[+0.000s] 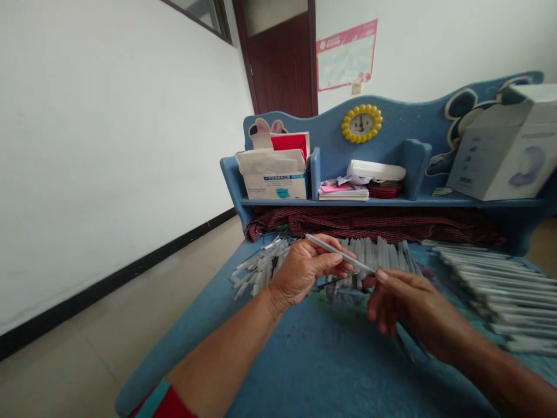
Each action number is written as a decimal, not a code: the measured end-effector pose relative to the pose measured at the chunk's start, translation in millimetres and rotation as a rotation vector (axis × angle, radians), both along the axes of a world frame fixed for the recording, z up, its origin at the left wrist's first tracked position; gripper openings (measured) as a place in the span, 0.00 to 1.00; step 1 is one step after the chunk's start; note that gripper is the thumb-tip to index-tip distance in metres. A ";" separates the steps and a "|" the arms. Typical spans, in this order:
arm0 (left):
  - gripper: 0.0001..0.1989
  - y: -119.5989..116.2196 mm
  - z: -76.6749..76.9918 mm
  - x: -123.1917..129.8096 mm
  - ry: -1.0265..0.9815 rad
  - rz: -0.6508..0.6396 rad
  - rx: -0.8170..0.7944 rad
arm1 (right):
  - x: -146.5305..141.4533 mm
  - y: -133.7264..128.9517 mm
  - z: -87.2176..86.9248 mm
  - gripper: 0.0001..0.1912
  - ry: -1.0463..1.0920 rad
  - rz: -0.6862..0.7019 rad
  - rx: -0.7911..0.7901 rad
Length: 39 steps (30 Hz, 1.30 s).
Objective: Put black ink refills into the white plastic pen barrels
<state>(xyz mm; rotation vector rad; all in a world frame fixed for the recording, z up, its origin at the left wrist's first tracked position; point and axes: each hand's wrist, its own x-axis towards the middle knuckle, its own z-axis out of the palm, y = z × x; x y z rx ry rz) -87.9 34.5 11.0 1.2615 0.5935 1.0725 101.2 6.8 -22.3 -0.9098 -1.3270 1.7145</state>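
Two-handed handling of a slender grey tube (pixel 348 256), with the clock face centred on the tube and 12 o'clock towards the shelf (pixel 278 202). The tube is held above the blue tabletop (pixel 300 354), slanting from 10 to 4 o'clock. The left hand (pixel 307 266) is closed on its middle, thumb on top and fingers beneath; the right hand (pixel 402 296) has thumb and forefinger pinched together at the 4 o'clock end, its other fingers loosely curled (and blurred, so whatever they may hold cannot be told). Similar tubes lie in a loose heap (pixel 261 268) at 9 o'clock, a closer row (pixel 380 251) just beside the hands at 3, and an ordered batch (pixel 505 290) farther out between 3 and 4.

The step in hand appears to be fine work at the tube's end. The next move seems to call for a steady left grip and a precise, light right-hand pinch.
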 end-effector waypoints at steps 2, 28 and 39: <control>0.05 -2.7 -1.9 4.3 0.018 0.031 -0.001 | -1.4 -0.8 -2.1 0.17 -0.164 -0.104 0.153; 0.10 73.9 -8.2 14.1 1.601 0.320 0.467 | 22.9 23.6 -3.4 0.17 -0.530 -0.296 0.493; 0.06 90.4 -12.7 20.2 1.793 0.318 0.379 | 26.5 27.9 -1.6 0.16 -0.535 -0.331 0.533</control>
